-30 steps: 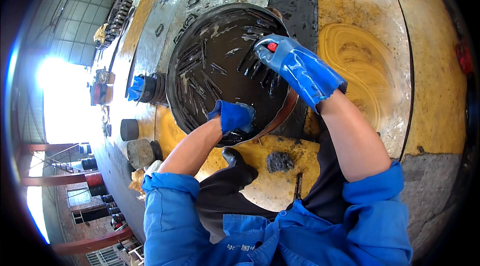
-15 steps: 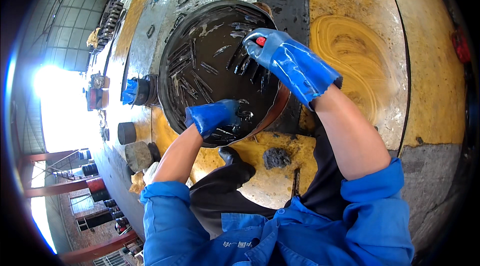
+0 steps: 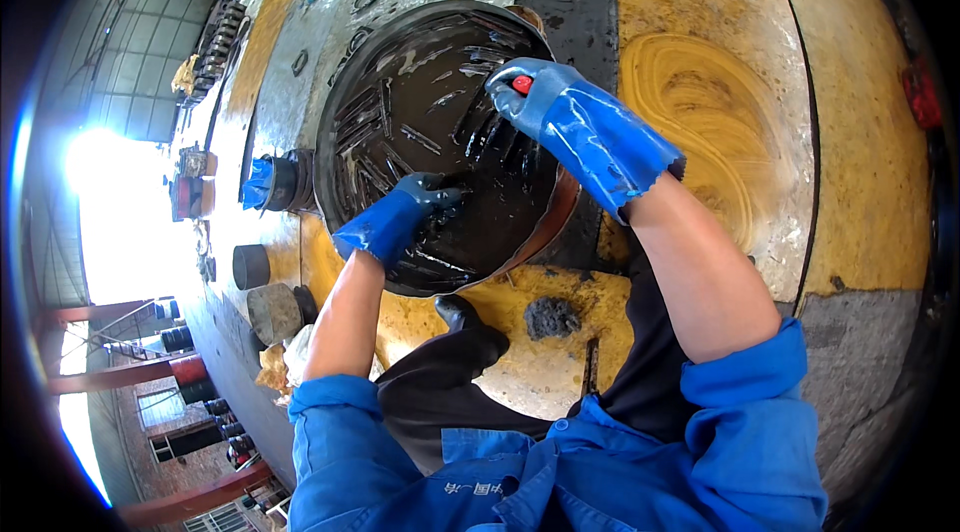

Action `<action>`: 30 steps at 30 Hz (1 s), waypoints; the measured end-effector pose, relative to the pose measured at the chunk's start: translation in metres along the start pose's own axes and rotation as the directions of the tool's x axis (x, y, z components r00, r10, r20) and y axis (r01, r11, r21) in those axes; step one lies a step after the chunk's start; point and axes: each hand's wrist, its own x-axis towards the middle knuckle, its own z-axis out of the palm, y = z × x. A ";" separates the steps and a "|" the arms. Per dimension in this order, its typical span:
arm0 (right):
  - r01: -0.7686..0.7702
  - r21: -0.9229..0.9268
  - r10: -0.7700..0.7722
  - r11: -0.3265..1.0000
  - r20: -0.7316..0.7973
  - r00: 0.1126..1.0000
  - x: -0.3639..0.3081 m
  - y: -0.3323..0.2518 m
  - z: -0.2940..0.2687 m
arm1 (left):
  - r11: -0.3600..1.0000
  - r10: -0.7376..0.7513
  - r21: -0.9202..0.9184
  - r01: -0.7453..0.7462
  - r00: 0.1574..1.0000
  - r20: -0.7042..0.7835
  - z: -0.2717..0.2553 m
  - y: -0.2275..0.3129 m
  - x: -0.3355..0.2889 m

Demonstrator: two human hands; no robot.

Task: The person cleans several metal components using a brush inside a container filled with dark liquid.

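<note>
A wide round tub (image 3: 328, 122) of dark liquid stands in front of me, with several long, thin dark metal-looking strips (image 3: 352, 122) lying in it. My right hand (image 3: 520, 92), in a blue rubber glove, is closed round a tool with a red handle end (image 3: 522, 84) over the tub's right side; the rest of the tool is hidden by the glove. My left hand (image 3: 428, 194), in a matching wet glove, is low over the middle of the tub, at the liquid. Its fingers are curled, and what they hold, if anything, cannot be made out.
A dark clump (image 3: 552, 317) lies on the yellow floor near my foot. Left of the tub stand a bucket (image 3: 285, 180) with blue material in it and some grey cylinders (image 3: 275, 312). Wet yellow smears (image 3: 700, 122) mark the floor on the right.
My left hand has moved left and away from me within the tub, and its fingers now show more clearly. My right hand has stayed almost still with the red-handled tool.
</note>
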 end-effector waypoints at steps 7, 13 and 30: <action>0.004 0.012 -0.004 1.000 0.042 0.999 0.003 0.011 0.000 | 0.985 -0.146 -0.103 0.136 0.984 -0.099 -0.028 0.008 -0.018; 0.012 0.024 -0.013 1.000 0.040 0.999 0.002 0.009 -0.001 | 0.969 -0.082 -0.246 -0.012 0.928 -0.364 -0.041 0.028 -0.021; 0.040 0.017 -0.040 0.999 0.021 0.999 -0.001 0.004 0.000 | 0.915 0.092 -0.349 -0.204 0.946 -0.312 -0.033 0.059 0.005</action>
